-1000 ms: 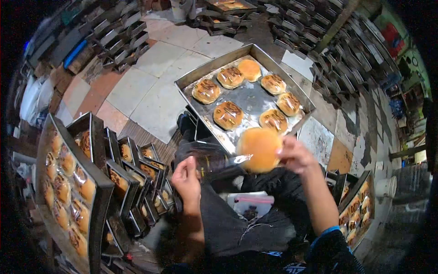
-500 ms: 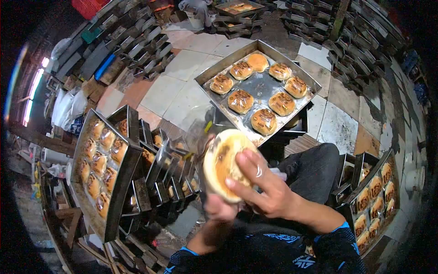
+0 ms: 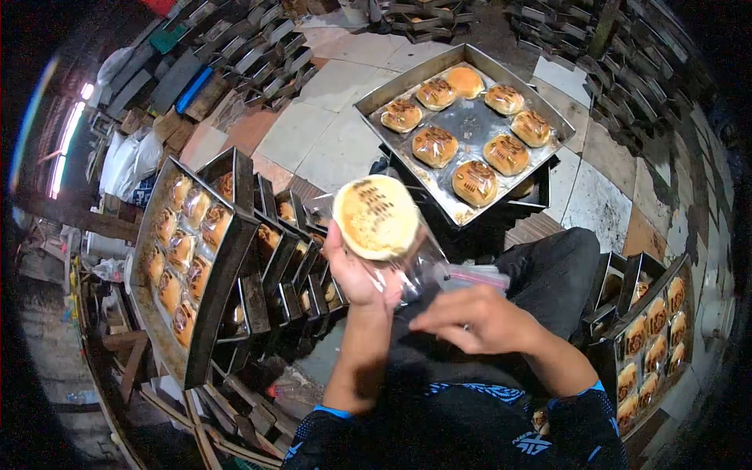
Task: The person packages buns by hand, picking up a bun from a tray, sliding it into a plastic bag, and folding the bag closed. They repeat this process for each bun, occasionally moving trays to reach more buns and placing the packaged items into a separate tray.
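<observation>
My left hand [image 3: 356, 274] holds up a round, pale golden bun [image 3: 376, 218] with brown marks on its face. Clear plastic film [image 3: 419, 262] hangs beside and below the bun, over the palm. To the right and lower, my right hand [image 3: 479, 317] is apart from the bun, its fingers curled together near the thumb; whether anything small is between them is hidden. A stack of clear bags [image 3: 478, 278] lies just above the right hand, by the dark-trousered leg. Beyond the hands, a metal tray [image 3: 368, 110] bears several buns, most with brown markings and shiny wrapping.
At the left, a tilted tray [image 3: 188, 368] of wrapped buns leans by stacked trays [image 3: 270, 254]. Another tray of wrapped buns [image 3: 656, 317] stands at the right. More stacked trays [image 3: 251, 47] and white plastic bags [image 3: 129, 168] are farther back on the tiled floor.
My right hand has come off the bun and moved down. The bun now sits more upright on my left hand, its marked face showing, and the view has shifted slightly.
</observation>
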### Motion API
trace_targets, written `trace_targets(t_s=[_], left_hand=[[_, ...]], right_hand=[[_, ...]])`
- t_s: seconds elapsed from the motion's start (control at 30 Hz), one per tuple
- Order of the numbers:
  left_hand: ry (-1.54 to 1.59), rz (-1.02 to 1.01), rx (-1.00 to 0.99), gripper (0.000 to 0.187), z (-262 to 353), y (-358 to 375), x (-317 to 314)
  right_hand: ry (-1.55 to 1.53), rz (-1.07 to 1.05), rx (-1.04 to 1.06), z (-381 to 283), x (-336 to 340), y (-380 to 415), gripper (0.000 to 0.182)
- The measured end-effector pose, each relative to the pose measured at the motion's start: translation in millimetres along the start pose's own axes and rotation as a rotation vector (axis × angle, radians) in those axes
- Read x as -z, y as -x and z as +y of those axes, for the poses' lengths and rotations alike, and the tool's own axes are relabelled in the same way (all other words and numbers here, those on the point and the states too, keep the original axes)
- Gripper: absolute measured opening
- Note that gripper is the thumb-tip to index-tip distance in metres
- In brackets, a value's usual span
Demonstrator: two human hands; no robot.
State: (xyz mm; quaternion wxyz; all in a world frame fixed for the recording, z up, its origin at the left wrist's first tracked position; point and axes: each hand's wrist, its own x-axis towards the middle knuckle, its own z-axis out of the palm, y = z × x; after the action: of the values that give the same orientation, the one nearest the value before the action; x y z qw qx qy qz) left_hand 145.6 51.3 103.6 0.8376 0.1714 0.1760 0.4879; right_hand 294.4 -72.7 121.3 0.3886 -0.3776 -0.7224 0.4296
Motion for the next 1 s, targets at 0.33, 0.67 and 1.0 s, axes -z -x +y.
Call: trace_targets(t_s=[0.33, 0.67, 1.0], left_hand=[[0.196, -0.238, 0.236, 0.057, 19, -19, 29], [0.063, 0.214, 0.109, 0.057, -1, -35, 40], [-1.496, -0.432, -0.520, 0.064, -32, 22, 76]], right_hand=[[-0.457, -0.282, 0.200, -3, 31, -24, 0.012], [-0.066, 0.220, 0.131, -5, 13, -36, 0.006], [0.425, 0.743, 0.192, 34, 11, -40, 0.015]])
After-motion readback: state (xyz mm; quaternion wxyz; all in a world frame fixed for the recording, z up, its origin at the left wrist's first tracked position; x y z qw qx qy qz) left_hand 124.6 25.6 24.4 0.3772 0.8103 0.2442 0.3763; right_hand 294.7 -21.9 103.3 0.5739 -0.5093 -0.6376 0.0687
